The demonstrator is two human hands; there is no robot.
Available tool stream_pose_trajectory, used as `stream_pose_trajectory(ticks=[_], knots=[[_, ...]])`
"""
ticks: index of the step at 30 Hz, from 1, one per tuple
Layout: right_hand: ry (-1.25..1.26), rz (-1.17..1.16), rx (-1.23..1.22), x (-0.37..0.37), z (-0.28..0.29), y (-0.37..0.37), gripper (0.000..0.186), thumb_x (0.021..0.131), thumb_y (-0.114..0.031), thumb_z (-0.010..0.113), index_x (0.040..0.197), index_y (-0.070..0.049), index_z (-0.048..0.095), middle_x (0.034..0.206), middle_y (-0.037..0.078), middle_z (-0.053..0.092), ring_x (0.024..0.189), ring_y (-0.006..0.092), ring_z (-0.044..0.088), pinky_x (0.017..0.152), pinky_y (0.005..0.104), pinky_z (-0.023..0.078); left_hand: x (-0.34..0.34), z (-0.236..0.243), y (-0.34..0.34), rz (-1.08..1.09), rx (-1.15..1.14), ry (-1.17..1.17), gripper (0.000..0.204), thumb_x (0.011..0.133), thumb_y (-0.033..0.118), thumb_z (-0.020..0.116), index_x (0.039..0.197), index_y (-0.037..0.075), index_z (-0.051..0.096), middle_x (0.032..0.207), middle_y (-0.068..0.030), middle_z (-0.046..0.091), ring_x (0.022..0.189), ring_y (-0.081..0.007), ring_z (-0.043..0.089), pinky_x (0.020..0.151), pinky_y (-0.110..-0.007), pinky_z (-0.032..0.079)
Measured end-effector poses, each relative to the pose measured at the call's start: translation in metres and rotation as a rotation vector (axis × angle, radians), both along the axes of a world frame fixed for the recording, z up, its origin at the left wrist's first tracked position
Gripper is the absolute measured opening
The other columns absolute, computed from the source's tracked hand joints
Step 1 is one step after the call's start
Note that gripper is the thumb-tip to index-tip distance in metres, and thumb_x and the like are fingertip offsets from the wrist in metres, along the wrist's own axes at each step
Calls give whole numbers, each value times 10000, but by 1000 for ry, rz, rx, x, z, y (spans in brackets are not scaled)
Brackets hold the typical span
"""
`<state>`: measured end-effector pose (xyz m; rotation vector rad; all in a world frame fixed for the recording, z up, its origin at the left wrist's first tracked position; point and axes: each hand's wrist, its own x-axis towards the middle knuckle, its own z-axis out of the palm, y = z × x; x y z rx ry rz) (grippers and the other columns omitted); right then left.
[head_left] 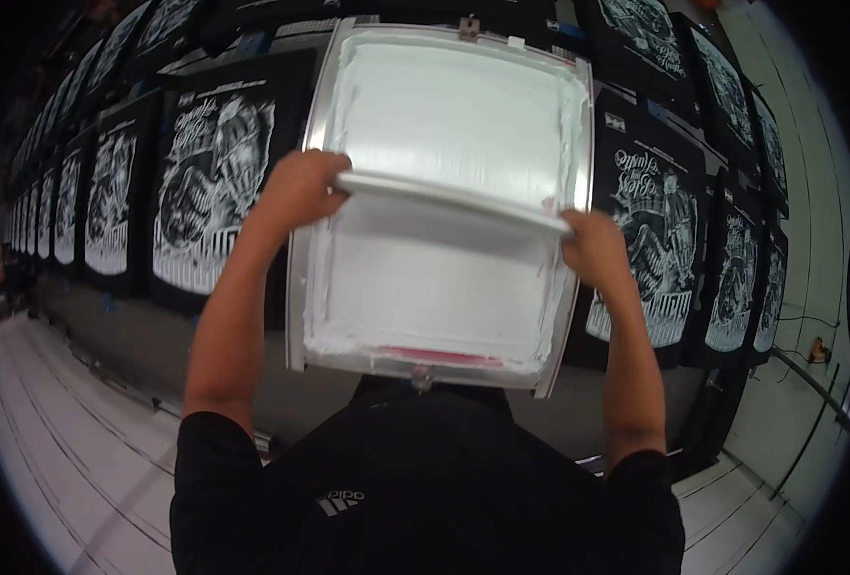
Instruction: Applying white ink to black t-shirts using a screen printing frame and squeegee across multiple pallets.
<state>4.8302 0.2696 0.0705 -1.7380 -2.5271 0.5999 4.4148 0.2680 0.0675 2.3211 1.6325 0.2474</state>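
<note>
A screen printing frame (586, 134) with metal sides lies in front of me, its mesh (454, 105) coated with white ink. Across the mesh runs a long pale squeegee (454, 198), slightly tilted, its right end nearer to me. My left hand (302, 187) is closed round the left end of the squeegee, above the frame's left side. At the other end, my right hand (597, 247) grips it by the frame's right side. The squeegee's lower edge is blurred, so I cannot tell whether it touches the mesh.
Black printed shirts (216, 177) with white artwork lie in a row to the left, and more printed shirts (650, 225) lie to the right. Small metal clamps (423, 377) sit on the frame's near and far edges. Pale flooring (70, 431) shows at the lower left.
</note>
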Motion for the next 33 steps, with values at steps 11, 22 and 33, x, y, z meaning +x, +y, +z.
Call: stream_pose_trajectory(ticks=[11,22,33], knots=[[-263,23,385,-27,-109,133,344,780,-59,571,1123,-78,561,1041,90,628,1064,289,582,1019,606,330,14,-109,100,189,240,169,336,695,60,636,1027,59,585,1015,-110,589,1023,-298,565,846,-429,423],[36,101,58,12,5,-181,380,635,-6,628,1010,-70,615,900,106,643,916,303,601,999,519,364,10,-1,-206,7,-13,-61,371,552,59,765,884,71,599,855,-80,622,825,-278,585,757,-411,415],[-61,48,-97,4,-19,-234,401,575,-13,661,968,-85,634,936,83,671,935,277,619,1087,519,333,19,-40,-280,79,46,-98,384,560,14,682,935,57,611,909,-95,627,896,-276,597,852,-428,412]])
